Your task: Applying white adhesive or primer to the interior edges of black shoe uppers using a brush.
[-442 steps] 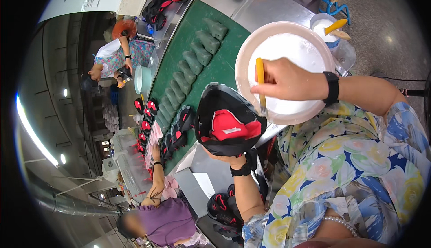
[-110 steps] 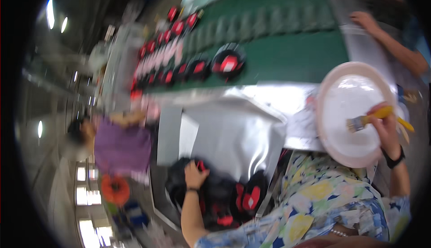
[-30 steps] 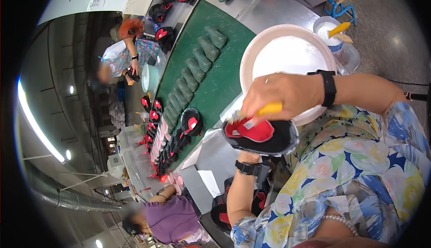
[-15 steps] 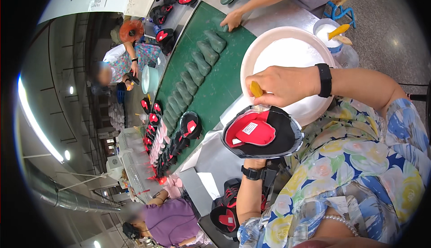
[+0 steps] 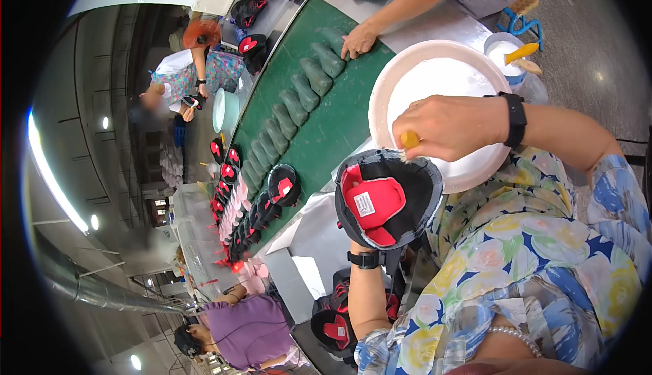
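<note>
My right hand [image 5: 445,127] is closed around a brush with a yellow handle [image 5: 409,139]. Its pale bristles touch the far rim of a black shoe upper [image 5: 422,195], whose red lining and white label face up. Beneath the upper, my left hand [image 5: 358,246] holds it from below; most of the fingers are hidden behind it. Just past my right hand stands a wide pinkish basin [image 5: 377,90] of white liquid, partly under my right wrist.
A green conveyor belt [image 5: 339,114] carries a row of grey-green shoe lasts [image 5: 316,76] and black shoe uppers [image 5: 284,183]. Across it, a co-worker's hand [image 5: 360,39] touches a last. A white tub [image 5: 499,52] with brushes stands beyond the basin. More uppers [image 5: 333,327] lie at lower left.
The upper has tilted and turned in my left hand, showing more of its inside. My right hand and the brush have shifted right along its rim.
</note>
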A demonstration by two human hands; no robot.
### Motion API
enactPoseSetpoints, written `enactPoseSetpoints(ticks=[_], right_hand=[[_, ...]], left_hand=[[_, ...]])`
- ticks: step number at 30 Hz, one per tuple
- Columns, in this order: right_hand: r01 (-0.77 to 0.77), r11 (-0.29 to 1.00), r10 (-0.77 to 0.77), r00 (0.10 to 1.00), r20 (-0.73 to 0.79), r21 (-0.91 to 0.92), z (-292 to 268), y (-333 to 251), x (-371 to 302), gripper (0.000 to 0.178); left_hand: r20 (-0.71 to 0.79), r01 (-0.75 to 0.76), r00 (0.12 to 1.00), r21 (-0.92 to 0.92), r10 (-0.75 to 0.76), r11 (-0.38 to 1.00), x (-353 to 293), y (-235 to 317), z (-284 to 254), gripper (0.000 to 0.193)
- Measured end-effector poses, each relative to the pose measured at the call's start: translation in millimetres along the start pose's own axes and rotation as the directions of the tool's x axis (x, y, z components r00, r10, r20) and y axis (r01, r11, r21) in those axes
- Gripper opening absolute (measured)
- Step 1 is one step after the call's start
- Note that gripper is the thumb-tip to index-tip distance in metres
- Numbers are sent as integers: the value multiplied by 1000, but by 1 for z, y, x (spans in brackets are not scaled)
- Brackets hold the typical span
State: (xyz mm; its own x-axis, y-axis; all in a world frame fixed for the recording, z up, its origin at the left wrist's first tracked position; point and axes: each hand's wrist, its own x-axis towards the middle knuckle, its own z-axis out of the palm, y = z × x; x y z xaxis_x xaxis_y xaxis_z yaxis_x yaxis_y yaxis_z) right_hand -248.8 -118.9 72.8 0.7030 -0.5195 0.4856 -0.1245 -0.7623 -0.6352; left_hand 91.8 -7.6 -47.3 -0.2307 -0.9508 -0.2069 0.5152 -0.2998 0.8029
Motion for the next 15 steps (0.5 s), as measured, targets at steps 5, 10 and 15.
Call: enactPoseSetpoints(ticks=[5,10,15], right_hand=[[-12,988,39,983,-179,152,1,-1,6,18],[-80,955,158,952,-261,286,8,-25,4,17],[-239,931,267,962,-65,276,25,-32,7,17]], left_hand=[[-87,-44,995,143,57,989,9,6,-21,37],[-153,-145,967,325,203,934,28,19,-44,35],[-225,-255,879,522,419,814,43,14,-59,33]])
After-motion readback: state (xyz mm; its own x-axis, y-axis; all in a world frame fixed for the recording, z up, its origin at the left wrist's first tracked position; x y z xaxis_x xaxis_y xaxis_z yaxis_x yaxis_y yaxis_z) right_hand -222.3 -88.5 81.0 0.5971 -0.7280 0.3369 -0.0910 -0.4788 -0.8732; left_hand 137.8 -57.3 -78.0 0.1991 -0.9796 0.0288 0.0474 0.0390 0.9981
